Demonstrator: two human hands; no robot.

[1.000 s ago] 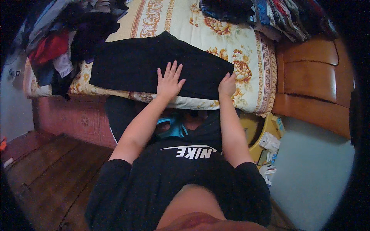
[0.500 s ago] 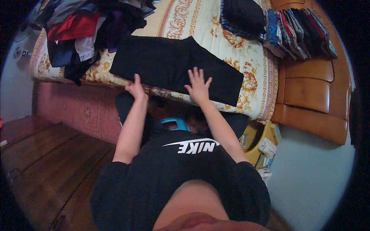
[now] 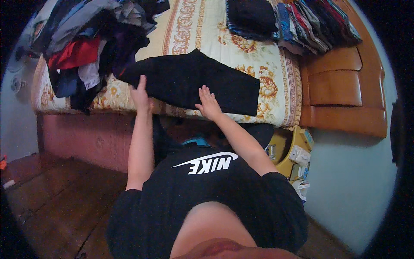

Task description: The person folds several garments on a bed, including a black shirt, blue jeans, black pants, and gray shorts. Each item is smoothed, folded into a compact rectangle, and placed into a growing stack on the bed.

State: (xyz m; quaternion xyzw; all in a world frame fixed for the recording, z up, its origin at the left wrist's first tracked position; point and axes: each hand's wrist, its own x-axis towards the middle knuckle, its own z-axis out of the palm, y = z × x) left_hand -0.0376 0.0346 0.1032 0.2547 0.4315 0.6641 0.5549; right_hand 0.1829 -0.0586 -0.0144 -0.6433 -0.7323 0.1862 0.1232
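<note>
A piece of black clothing (image 3: 172, 77), apparently folded trousers or shorts, lies near the front edge of the bed. My right hand (image 3: 209, 103) rests flat on its near middle part, fingers stretched out and nothing grasped. At the garment's near left edge is my left hand (image 3: 141, 96), with one finger stretched out over the black cloth; its other fingers are partly hidden. Just beyond the garment's left end hangs a loose heap of clothes (image 3: 82, 54), with grey, red, white and dark pieces.
A flowered, cream bedspread (image 3: 172, 26) covers the bed. Folded dark clothes (image 3: 250, 19) lie at the far right, beside a row of upright folded clothes (image 3: 315, 26). The brown headboard (image 3: 340, 90) stands on the right. A yellow stand (image 3: 284, 151) with small items sits below it.
My left hand has moved forward onto the garment's left end, whose outline has narrowed and curved. My right hand stays flat on the cloth. The whole view has shifted somewhat.
</note>
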